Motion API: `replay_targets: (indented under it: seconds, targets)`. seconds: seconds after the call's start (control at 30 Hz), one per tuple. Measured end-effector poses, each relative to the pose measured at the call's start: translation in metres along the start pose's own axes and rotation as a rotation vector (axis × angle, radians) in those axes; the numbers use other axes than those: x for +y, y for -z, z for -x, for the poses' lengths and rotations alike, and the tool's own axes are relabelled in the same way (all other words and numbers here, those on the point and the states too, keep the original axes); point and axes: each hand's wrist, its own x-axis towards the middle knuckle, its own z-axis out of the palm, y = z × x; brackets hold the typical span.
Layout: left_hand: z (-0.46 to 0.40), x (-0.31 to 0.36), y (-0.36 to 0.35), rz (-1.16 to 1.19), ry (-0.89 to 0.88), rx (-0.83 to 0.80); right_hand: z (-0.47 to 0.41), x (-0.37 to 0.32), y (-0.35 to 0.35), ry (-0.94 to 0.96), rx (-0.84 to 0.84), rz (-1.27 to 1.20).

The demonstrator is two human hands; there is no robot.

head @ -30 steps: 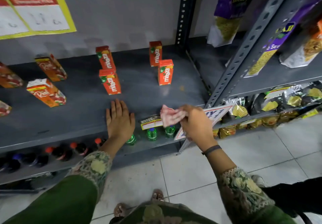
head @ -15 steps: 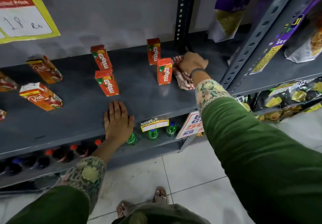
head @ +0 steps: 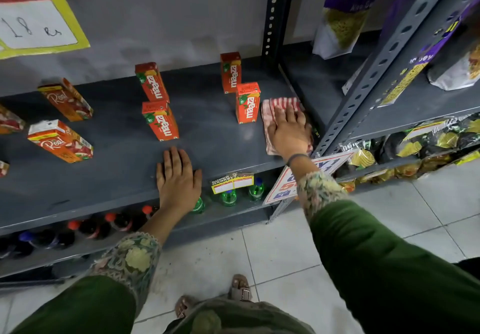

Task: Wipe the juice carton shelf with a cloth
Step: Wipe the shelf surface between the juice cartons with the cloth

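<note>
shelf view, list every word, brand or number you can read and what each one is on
"maaza": four upright orange juice cartons, such as the front right one.
"Real": two orange-and-white juice cartons on the left.
"18 rs", under a partly cut-off "Price": yellow-bordered paper price sign.
"SUPER MARKET": small yellow tag on the grey metal shelf edge; its other print is too small.
Purple snack bags and white hanging offer sign: blurred or hidden, unreadable.

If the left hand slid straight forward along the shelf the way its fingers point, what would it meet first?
Most likely the nearer juice carton, standing just beyond the left hand; only bare shelf lies between them.
</note>
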Motion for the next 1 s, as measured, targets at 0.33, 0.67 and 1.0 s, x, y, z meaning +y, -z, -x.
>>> replay_targets:
  seconds: [0.33, 0.67, 1.0]
  targets:
    - [0.001, 0.002, 0.0, -0.005, 0.001, 0.019, 0.095, -0.045, -0.025, 0.255, 0.165, -0.117]
    - [0.0, -0.04, 0.017, -0.055, 0.066, 0.082, 0.066, -0.005, -0.014, -0.118, 0.269, -0.189]
    - [-0.008, -0.071, 0.019, -0.043, 0.185, -0.027, 0.121, -0.074, -0.042, 0.464, 0.212, -0.255]
